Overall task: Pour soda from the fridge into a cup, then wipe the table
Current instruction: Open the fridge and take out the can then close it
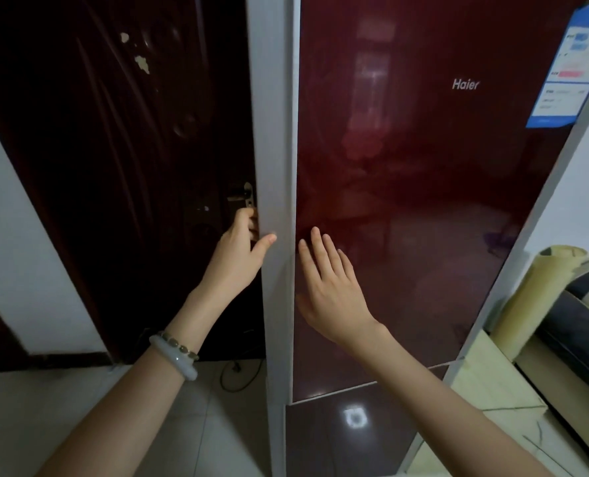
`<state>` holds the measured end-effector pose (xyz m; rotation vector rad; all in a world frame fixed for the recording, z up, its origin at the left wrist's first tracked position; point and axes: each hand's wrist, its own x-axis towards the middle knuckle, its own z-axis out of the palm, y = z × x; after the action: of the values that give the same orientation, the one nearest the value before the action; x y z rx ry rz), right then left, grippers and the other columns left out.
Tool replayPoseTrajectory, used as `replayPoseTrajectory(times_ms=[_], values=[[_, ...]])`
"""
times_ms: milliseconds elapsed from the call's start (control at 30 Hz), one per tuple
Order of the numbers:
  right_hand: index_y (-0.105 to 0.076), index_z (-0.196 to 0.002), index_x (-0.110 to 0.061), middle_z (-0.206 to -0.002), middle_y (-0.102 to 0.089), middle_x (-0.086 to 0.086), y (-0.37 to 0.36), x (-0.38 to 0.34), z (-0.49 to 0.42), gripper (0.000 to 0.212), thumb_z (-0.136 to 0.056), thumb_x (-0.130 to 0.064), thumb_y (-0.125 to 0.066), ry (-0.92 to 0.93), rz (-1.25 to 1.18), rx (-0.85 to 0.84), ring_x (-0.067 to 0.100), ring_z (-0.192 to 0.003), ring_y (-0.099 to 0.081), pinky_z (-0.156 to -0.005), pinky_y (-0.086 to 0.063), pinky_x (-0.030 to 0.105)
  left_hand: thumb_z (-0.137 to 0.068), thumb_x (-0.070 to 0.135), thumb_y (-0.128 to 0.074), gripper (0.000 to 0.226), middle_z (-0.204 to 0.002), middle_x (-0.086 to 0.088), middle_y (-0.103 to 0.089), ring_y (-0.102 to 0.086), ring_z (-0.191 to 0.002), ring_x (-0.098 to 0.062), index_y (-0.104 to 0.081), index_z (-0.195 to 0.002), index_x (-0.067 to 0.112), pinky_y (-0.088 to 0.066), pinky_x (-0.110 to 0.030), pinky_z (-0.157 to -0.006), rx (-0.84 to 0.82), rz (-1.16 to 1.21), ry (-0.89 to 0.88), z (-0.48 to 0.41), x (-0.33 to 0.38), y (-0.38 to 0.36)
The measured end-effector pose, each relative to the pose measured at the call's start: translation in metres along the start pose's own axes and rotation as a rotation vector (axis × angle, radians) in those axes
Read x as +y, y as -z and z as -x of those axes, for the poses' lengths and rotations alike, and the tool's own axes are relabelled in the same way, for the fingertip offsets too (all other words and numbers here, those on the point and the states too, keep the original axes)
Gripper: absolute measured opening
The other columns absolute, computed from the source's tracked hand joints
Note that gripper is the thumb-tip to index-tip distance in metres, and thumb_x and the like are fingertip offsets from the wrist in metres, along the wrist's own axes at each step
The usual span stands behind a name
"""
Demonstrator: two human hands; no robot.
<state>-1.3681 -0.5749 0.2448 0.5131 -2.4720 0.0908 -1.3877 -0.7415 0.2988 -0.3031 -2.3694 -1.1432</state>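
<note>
Head view. The person stands close to the fridge (pixel 276 132), facing its glossy red door (pixel 423 208).

- Left grip (pixel 241 251): fingers (pixel 251 223) curled round the fridge's grey left edge, thumb laid on the grey side. It is clamped on that edge.
- Right grip (pixel 334 287): fingers straight and spread over the red glass near the same edge, holding nothing. Contact with the glass cannot be told.
- Door looks shut or barely cracked, and I cannot tell which.
- Soda: not in view, presumably behind the red door. No cup or counter for pouring is seen.

Judged step: opening the fridge, the very start of the task.

Risks:
- The seal may resist and the curled fingers slip off the smooth edge.
- A right palm pressing the glass would fight the pull.
- The bracelet (pixel 177 356) could knock the edge.
- A wide swing might strike the pale paper roll (pixel 534 297) near the fridge's right side.
- Jerking the door could topple bottles inside.
</note>
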Motion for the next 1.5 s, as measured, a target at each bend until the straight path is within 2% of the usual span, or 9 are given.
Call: replayPoseTrajectory(times_ms=[100,367,533,833,1000,1100,1233,1400,1500], values=[[-0.035,-0.142,-0.002,-0.151,-0.027,0.022,0.014,0.000,0.015,0.074,-0.076,-0.027,-0.057,-0.007,-0.034,-0.008,0.037,-0.137,-0.031,-0.105,-0.038,0.049,-0.091,0.021,-0.061,0.048,-0.108,0.009,-0.051,-0.052,-0.088,0.000,-0.040,-0.133,0.012,-0.037,-0.003,-0.066,-0.011,0.007,-0.010,0.014,0.009,0.004],[-0.024,-0.146,0.001,-0.152,-0.018,0.025,0.042,-0.013,0.069,0.081,-0.079,-0.031,-0.059,-0.070,-0.082,-0.047,0.038,-0.139,-0.027,-0.110,-0.031,0.045,-0.083,0.024,-0.070,0.048,-0.104,0.004,-0.059,-0.060,-0.091,-0.007,-0.048,-0.125,0.014,-0.044,-0.014,-0.075,-0.042,0.090,-0.053,0.060,0.031,0.011],[-0.016,-0.147,0.001,-0.154,-0.014,0.024,0.062,-0.013,0.111,0.080,-0.086,-0.043,-0.045,-0.100,-0.105,-0.031,0.033,-0.140,-0.025,-0.110,-0.031,0.042,-0.080,0.019,-0.073,0.035,-0.091,0.015,-0.060,-0.061,-0.085,-0.001,-0.057,-0.111,0.017,-0.046,-0.008,-0.074,-0.038,0.159,-0.118,0.102,0.063,0.008],[-0.009,-0.150,-0.007,-0.156,-0.014,0.016,0.115,-0.006,0.196,0.082,-0.090,-0.045,-0.050,-0.104,-0.147,-0.015,0.024,-0.139,-0.030,-0.108,-0.020,0.026,-0.084,0.016,-0.068,0.049,-0.111,-0.003,-0.064,-0.062,-0.099,-0.011,-0.052,-0.129,0.006,-0.051,-0.024,-0.087,0.012,0.156,-0.230,0.185,0.121,-0.018],[-0.005,-0.151,-0.011,-0.157,-0.009,0.016,0.141,0.008,0.250,0.086,-0.089,-0.041,-0.057,-0.120,-0.173,-0.041,0.028,-0.133,-0.038,-0.105,-0.034,0.032,-0.086,0.014,-0.065,0.049,-0.122,0.001,-0.059,-0.059,-0.106,-0.005,-0.050,-0.133,0.010,-0.046,-0.013,-0.090,0.010,0.204,-0.250,0.231,0.167,-0.039],[-0.006,-0.150,-0.007,-0.157,-0.011,0.014,0.160,0.017,0.278,0.085,-0.089,-0.039,-0.057,-0.168,-0.168,-0.010,0.026,-0.136,-0.036,-0.106,-0.037,0.034,-0.089,0.012,-0.062,0.049,-0.121,0.009,-0.052,-0.054,-0.110,-0.001,-0.047,-0.135,0.011,-0.040,-0.004,-0.091,-0.031,0.231,-0.256,0.256,0.195,-0.053],[-0.015,-0.147,0.002,-0.154,-0.021,0.019,0.178,0.034,0.313,0.083,-0.087,-0.028,-0.063,-0.243,-0.125,0.055,0.025,-0.140,-0.030,-0.107,-0.037,0.033,-0.089,0.008,-0.060,0.052,-0.126,0.007,-0.048,-0.049,-0.116,-0.001,-0.043,-0.138,0.010,-0.037,-0.004,-0.095,-0.111,0.290,-0.317,0.285,0.233,-0.077],[-0.017,-0.146,0.001,-0.150,-0.030,0.020,0.193,0.068,0.347,0.078,-0.087,-0.026,-0.061,-0.436,0.000,0.127,0.028,-0.138,-0.034,-0.103,-0.043,0.042,-0.090,0.014,-0.060,0.063,-0.138,0.014,-0.040,-0.040,-0.128,0.004,-0.031,-0.144,0.025,-0.031,-0.006,-0.101,-0.333,0.357,-0.355,0.307,0.268,-0.109],[-0.024,-0.143,0.001,-0.146,-0.038,0.020,0.203,0.093,0.364,0.073,-0.087,-0.026,-0.062,-0.534,0.081,0.184,0.028,-0.134,-0.040,-0.099,-0.046,0.043,-0.090,0.014,-0.059,0.062,-0.144,0.010,-0.041,-0.035,-0.133,0.000,-0.030,-0.144,0.026,-0.028,-0.016,-0.107,-0.399,0.315,-0.416,0.319,0.277,-0.127]])
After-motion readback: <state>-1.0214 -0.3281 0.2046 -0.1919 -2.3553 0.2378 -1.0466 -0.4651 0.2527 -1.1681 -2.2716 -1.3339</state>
